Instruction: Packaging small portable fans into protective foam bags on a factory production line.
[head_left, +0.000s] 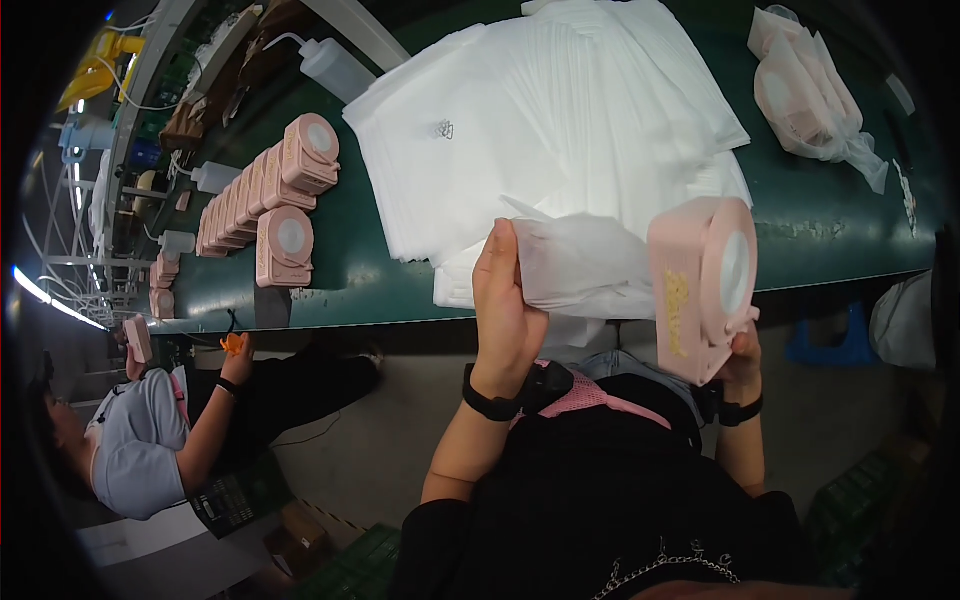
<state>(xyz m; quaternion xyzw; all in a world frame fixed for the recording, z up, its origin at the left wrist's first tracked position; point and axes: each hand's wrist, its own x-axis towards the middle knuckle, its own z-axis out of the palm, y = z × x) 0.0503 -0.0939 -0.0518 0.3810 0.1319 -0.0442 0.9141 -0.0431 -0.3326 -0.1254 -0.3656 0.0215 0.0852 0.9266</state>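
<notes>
My left hand pinches the edge of a thin, translucent white bag between thumb and fingers. My right hand grips the lower end of a pink boxy device, which has a round white disc on one face and gold lettering on its side. The device is tilted and stands just right of the bag, with most of my right fingers hidden behind it. Beyond both hands, a thick pile of flat white bags covers the middle of the green table.
Several matching pink devices stand in rows at the left. Bagged pink devices lie at the far right. A white squeeze bottle is behind the pile. At lower left, a co-worker holds an orange tool and a pink device.
</notes>
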